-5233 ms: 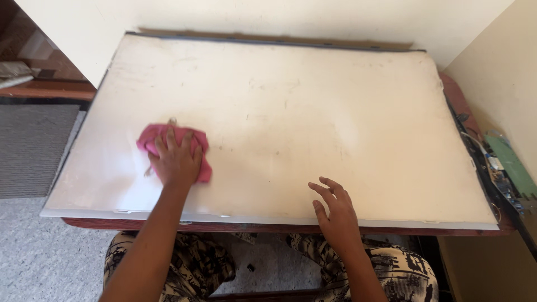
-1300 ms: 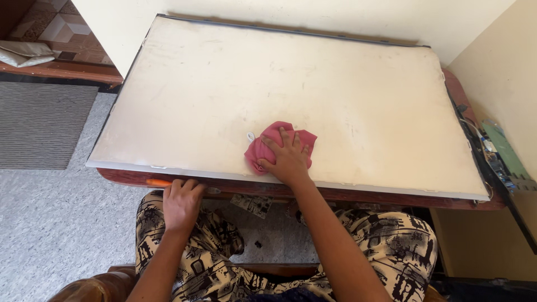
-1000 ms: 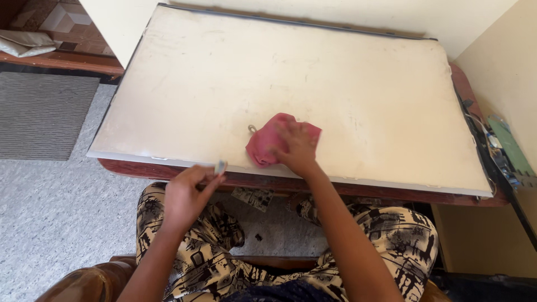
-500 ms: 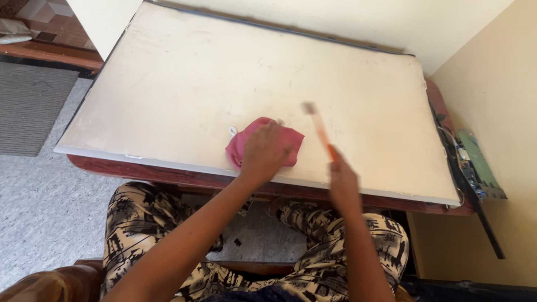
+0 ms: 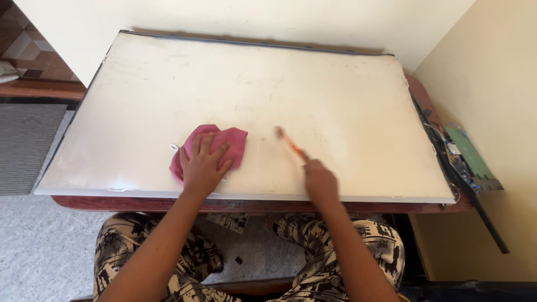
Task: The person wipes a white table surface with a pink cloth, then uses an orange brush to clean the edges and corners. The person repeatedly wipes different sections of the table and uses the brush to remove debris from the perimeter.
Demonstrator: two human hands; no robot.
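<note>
Broad white panel [image 5: 335, 95] lies open; pink cloth [image 5: 221, 142] alone interrupts it.

We see cream-painted walls [image 5: 492, 84] meeting in a corner at the far right, lit warm and evenly. Below lies a speckled grey floor [image 5: 33, 251], with a ribbed grey mat [image 5: 25, 145] at the left edge. A dark reddish wooden table [image 5: 251, 205] shows along its near edge. Brown and pale patterned tiles [image 5: 22, 47] fill the far left corner above a wooden ledge [image 5: 39, 89].

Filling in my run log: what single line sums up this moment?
left hand flat on pink cloth | right hand holds orange tool, tip over white panel | panel on red table
</note>
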